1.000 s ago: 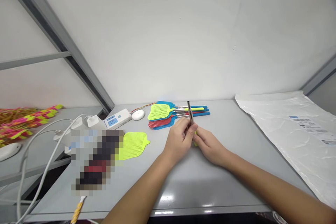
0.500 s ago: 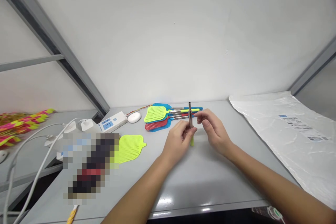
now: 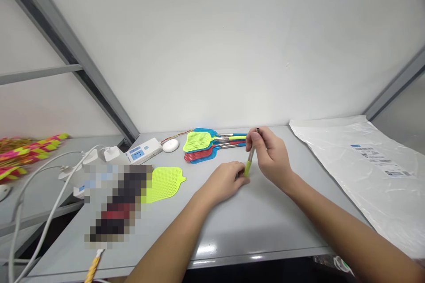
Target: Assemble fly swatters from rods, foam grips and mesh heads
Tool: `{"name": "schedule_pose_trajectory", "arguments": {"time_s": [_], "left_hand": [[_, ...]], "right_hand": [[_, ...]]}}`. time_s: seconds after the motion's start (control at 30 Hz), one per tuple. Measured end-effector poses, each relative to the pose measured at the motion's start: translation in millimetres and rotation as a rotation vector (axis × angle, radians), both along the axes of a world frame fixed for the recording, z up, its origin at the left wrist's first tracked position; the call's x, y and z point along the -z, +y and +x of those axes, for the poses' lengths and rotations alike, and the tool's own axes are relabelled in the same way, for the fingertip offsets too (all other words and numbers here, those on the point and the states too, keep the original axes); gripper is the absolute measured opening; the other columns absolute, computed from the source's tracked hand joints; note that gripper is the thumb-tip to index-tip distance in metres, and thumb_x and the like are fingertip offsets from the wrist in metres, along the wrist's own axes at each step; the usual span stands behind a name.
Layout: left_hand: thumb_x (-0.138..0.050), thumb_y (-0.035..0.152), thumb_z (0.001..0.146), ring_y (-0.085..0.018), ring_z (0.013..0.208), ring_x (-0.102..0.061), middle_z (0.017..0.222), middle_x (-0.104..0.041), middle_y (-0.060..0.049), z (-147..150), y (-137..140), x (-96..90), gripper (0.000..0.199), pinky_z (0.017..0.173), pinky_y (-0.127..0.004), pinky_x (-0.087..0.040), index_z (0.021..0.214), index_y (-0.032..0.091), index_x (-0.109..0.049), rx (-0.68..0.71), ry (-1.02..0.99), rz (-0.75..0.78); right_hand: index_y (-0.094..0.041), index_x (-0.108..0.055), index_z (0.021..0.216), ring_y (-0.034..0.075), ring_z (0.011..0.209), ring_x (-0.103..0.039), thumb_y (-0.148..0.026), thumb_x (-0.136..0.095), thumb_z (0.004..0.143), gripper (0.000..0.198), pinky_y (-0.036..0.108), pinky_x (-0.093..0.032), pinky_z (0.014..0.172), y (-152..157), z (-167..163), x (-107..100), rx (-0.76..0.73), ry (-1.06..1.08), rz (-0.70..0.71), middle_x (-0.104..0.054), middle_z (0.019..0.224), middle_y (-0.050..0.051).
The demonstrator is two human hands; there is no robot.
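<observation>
Between my hands a fly swatter handle point(image 3: 251, 155), a metal tube with a yellow-green grip at its lower end, stands tilted with its top to the right. My right hand point(image 3: 269, 152) is closed round the metal part near the top. The fingers of my left hand point(image 3: 228, 181) are closed on the yellow-green grip at the bottom, low over the table. A loose yellow-green fly swatter head point(image 3: 166, 183), perforated, lies flat to the left of my left hand. Behind the hands is a pile of fly swatters point(image 3: 201, 140) in blue, yellow-green and red, handles pointing right.
A white power strip point(image 3: 146, 151) with plugs and cables and a round white device point(image 3: 170, 145) stand at left. A blurred-out object point(image 3: 119, 205) lies in front of them. A white plastic mailing bag point(image 3: 365, 163) covers the table's right side. The wall rises behind.
My right hand, open beside the handle before, has closed on its upper metal part. The left hand has slid down to the grip, and the handle now leans to the right.
</observation>
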State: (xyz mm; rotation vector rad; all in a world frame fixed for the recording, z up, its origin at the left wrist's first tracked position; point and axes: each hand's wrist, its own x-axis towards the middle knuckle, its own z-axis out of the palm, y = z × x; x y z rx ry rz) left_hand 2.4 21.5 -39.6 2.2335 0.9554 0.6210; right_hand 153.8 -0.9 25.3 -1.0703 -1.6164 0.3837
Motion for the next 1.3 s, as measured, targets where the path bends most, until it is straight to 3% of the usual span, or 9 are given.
{"name": "schedule_pose_trajectory", "arguments": {"time_s": [0.37, 0.43, 0.53, 0.6, 0.7, 0.87, 1.13, 1.3], "left_hand": [[-0.061, 0.03, 0.078, -0.018, 0.07, -0.054, 0.078, -0.059, -0.002, -2, 2, 0.0, 0.011, 0.064, -0.029, -0.039, 0.074, 0.02, -0.061, 0.022, 0.018, -0.006], [-0.061, 0.029, 0.075, -0.02, 0.078, -0.055, 0.089, -0.062, -0.004, -3, 1, -4.0, 0.015, 0.068, -0.03, -0.042, 0.088, 0.021, -0.065, 0.035, -0.045, -0.085], [-0.049, 0.017, 0.074, -0.023, 0.101, -0.055, 0.116, -0.06, -0.006, -7, 4, -12.2, 0.047, 0.082, -0.033, -0.045, 0.119, 0.023, -0.058, 0.118, -0.257, -0.298], [-0.04, 0.012, 0.073, -0.023, 0.111, -0.053, 0.127, -0.057, -0.006, -8, 8, -15.6, 0.057, 0.092, -0.036, -0.042, 0.127, 0.023, -0.053, 0.177, -0.403, -0.417], [-0.034, 0.013, 0.08, -0.023, 0.114, -0.053, 0.127, -0.058, -0.005, -9, 13, -14.6, 0.051, 0.098, -0.039, -0.039, 0.124, 0.022, -0.058, 0.156, -0.495, -0.481], [-0.035, 0.02, 0.087, -0.022, 0.107, -0.057, 0.123, -0.062, -0.005, -7, 15, -7.8, 0.041, 0.091, -0.037, -0.043, 0.116, 0.022, -0.063, 0.041, -0.487, -0.489], [-0.043, 0.025, 0.084, -0.02, 0.099, -0.059, 0.109, -0.066, -0.004, -2, 13, -7.0, 0.028, 0.083, -0.03, -0.046, 0.098, 0.02, -0.068, -0.043, -0.484, -0.457], [-0.044, 0.023, 0.08, -0.018, 0.089, -0.059, 0.101, -0.066, -0.004, -3, 17, -4.8, 0.023, 0.079, -0.03, -0.046, 0.088, 0.019, -0.065, -0.185, -0.542, -0.422]], "right_hand": [[-0.024, -0.043, 0.078, 0.012, 0.061, -0.05, -0.038, -0.033, 0.1, 0.027, 0.025, -0.04, 0.058, 6, 1, 12, -0.009, -0.011, 0.052, -0.055, 0.069, -0.002], [-0.024, -0.042, 0.079, 0.011, 0.059, -0.049, -0.037, -0.032, 0.1, 0.027, 0.024, -0.04, 0.057, 6, 0, 14, -0.036, -0.021, 0.049, -0.054, 0.069, -0.002], [-0.024, -0.042, 0.08, 0.011, 0.059, -0.05, -0.036, -0.031, 0.1, 0.026, 0.024, -0.041, 0.057, 5, -1, 17, -0.086, -0.013, 0.06, -0.054, 0.07, -0.001], [-0.024, -0.042, 0.08, 0.011, 0.059, -0.05, -0.035, -0.031, 0.1, 0.025, 0.024, -0.041, 0.057, 5, -2, 18, -0.116, -0.002, 0.077, -0.053, 0.07, -0.001], [-0.023, -0.042, 0.08, 0.011, 0.06, -0.05, -0.033, -0.031, 0.1, 0.025, 0.025, -0.041, 0.058, 5, -2, 19, -0.136, 0.005, 0.084, -0.053, 0.071, -0.001], [-0.023, -0.041, 0.08, 0.011, 0.059, -0.049, -0.033, -0.032, 0.1, 0.025, 0.025, -0.04, 0.057, 5, -3, 18, -0.14, 0.013, 0.062, -0.051, 0.067, -0.002], [-0.024, -0.042, 0.08, 0.011, 0.059, -0.051, -0.034, -0.031, 0.101, 0.025, 0.025, -0.041, 0.058, 6, -3, 19, -0.151, 0.04, 0.041, -0.051, 0.066, -0.003], [-0.024, -0.042, 0.081, 0.012, 0.061, -0.052, -0.034, -0.031, 0.101, 0.025, 0.026, -0.041, 0.06, 6, -2, 21, -0.173, 0.039, 0.025, -0.054, 0.067, -0.003]]}}
